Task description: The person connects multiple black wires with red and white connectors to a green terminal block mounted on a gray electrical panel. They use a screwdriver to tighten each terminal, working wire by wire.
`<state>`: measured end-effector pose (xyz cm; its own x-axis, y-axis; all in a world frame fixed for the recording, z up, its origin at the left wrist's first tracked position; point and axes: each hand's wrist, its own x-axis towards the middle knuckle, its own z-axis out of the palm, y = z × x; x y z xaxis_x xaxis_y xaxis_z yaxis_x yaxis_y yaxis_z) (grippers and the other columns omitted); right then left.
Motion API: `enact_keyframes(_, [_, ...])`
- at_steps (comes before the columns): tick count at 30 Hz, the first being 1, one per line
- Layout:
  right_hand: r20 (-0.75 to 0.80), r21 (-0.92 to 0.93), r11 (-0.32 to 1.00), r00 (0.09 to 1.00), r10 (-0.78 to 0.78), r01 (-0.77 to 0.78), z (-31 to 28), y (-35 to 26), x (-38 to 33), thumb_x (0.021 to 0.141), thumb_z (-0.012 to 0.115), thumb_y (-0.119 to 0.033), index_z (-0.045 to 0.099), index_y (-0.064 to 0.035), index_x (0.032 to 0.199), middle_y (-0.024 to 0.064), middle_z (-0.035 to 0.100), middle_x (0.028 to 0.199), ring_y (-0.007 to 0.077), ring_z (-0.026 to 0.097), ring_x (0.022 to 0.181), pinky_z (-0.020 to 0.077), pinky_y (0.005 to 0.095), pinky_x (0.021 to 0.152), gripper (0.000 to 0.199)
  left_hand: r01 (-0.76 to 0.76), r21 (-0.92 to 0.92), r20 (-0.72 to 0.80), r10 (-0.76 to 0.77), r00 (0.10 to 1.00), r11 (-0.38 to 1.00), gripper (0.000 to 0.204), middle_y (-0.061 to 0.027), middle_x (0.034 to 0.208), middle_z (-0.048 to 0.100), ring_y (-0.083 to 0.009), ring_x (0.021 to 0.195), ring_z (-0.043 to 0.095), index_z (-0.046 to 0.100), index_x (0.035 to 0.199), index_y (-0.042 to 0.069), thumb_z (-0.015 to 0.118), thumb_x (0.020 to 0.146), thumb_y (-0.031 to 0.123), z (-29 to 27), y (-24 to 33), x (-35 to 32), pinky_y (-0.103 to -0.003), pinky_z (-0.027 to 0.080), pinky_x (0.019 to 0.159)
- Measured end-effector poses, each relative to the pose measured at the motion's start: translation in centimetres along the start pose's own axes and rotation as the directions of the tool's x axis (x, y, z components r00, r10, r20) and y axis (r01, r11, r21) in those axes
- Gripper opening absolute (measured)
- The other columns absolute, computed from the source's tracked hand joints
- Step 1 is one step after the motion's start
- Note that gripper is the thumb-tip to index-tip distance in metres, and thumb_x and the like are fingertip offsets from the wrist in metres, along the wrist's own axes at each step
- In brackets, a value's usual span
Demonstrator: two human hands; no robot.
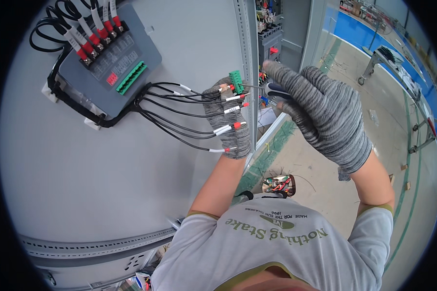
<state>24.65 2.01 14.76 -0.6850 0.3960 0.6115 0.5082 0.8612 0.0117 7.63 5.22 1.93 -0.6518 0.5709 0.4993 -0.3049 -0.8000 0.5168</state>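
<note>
My left hand (pixel 227 121), in a grey knit glove, holds a small green terminal plug (pixel 236 80) up against the grey panel. Several black wires (pixel 179 104) with white sleeves and red tips run from a grey module (pixel 109 58) across my left fingers. My right hand (pixel 320 114), also gloved, grips a small screwdriver (pixel 277 90) with a blue and black handle, its thin shaft pointing left at the green plug.
The grey module is mounted on a grey cabinet door (pixel 82 169) and has a green socket strip (pixel 131 77) and red-tipped wires at its top. A container of wire bits (pixel 279 185) sits below. Concrete floor (pixel 374 97) with metal frames lies to the right.
</note>
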Motion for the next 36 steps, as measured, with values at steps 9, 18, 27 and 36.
enact_keyframes(9, [-0.038, 0.064, 0.998, 0.999, -0.024, 0.027, -0.3, -0.3, -0.5, 0.077, 0.066, -0.009, 0.049, -0.0185, 0.134, 0.0107, 0.06, 0.096, 0.0308, 0.062, 0.074, 0.0513, 0.0382, 0.061, 0.061, 0.043, 0.116, 0.026, -0.047, 0.999, 0.992, 0.014, -0.009, 0.106, 0.056, -0.0155, 0.091, 0.057, 0.049, 0.104, 0.007, 0.056, 0.093, 0.011, -0.8, 0.0, -0.6, -0.029, 0.051, 0.078])
enact_keyframes(18, [0.207, -0.017, 0.97, 0.95, -0.235, 0.244, -0.4, -0.2, -0.5, 0.084, 0.051, -0.012, 0.042, -0.0163, 0.135, 0.0164, 0.05, 0.115, 0.0283, 0.066, 0.082, 0.0527, 0.0407, 0.057, 0.051, -0.226, 0.654, 0.265, 0.061, 0.962, 0.722, 0.028, -0.0095, 0.097, 0.058, -0.0179, 0.086, 0.058, 0.053, 0.106, 0.0, 0.057, 0.09, 0.022, -3.4, 1.1, 0.8, -0.029, 0.048, 0.072])
enact_keyframes(27, [0.076, -0.077, 0.996, 0.997, -0.031, 0.037, 0.0, 0.0, -1.4, 0.075, 0.059, -0.012, 0.039, -0.0147, 0.137, 0.0119, 0.055, 0.101, 0.0266, 0.063, 0.07, 0.0508, 0.0362, 0.049, 0.065, -0.245, 0.609, 0.1, 0.234, 0.967, 0.754, 0.027, -0.0091, 0.08, 0.056, -0.0157, 0.072, 0.054, 0.054, 0.093, -0.005, 0.049, 0.097, 0.022, -2.1, -1.5, 0.4, -0.026, 0.046, 0.06])
enact_keyframes(36, [0.06, -0.04, 0.996, 0.995, 0.08, -0.078, 0.2, -0.7, -0.7, 0.075, 0.059, -0.012, 0.042, -0.0087, 0.132, 0.0138, 0.056, 0.094, 0.0292, 0.063, 0.073, 0.0513, 0.0393, 0.056, 0.06, -0.255, 0.645, 0.138, 0.218, 0.966, 0.72, 0.028, -0.0065, 0.086, 0.055, -0.0141, 0.079, 0.053, 0.053, 0.1, 0.0, 0.053, 0.095, 0.027, -3.2, -0.7, 0.3, -0.025, 0.046, 0.069])
